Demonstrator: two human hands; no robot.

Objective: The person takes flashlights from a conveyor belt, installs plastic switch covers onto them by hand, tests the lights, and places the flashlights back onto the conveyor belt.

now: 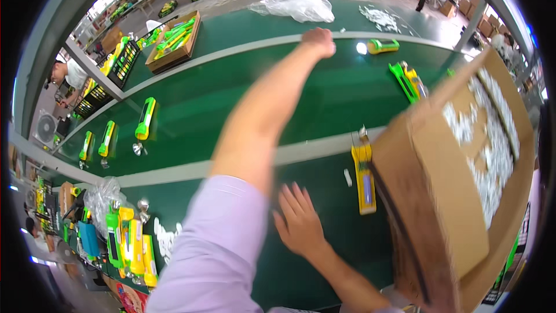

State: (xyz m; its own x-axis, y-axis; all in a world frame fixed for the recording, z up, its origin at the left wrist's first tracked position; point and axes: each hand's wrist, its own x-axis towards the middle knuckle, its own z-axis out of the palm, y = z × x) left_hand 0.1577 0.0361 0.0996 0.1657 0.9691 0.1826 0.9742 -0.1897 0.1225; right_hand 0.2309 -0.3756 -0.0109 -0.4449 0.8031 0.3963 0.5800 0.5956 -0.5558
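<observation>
My left hand (317,40) is stretched far out over the green conveyor belt (231,104), at its far pale strip. Its fingers are curled in and I see nothing in them. Just to its right lie a small bright round piece (361,48) and a green and yellow torch-like body (383,45). My right hand (298,221) rests flat on the near green table top with fingers spread, holding nothing. A yellow flat part (364,178) lies to its right, beside a large open cardboard box (446,197) with small white pieces inside.
More green and yellow bodies (145,118) lie along the belt at left, and another pair (409,80) at right. A cardboard tray of them (174,42) stands at the back left. Stacked yellow parts (133,246) and a plastic bag sit at my near left. A crumpled clear bag (298,4) lies far back.
</observation>
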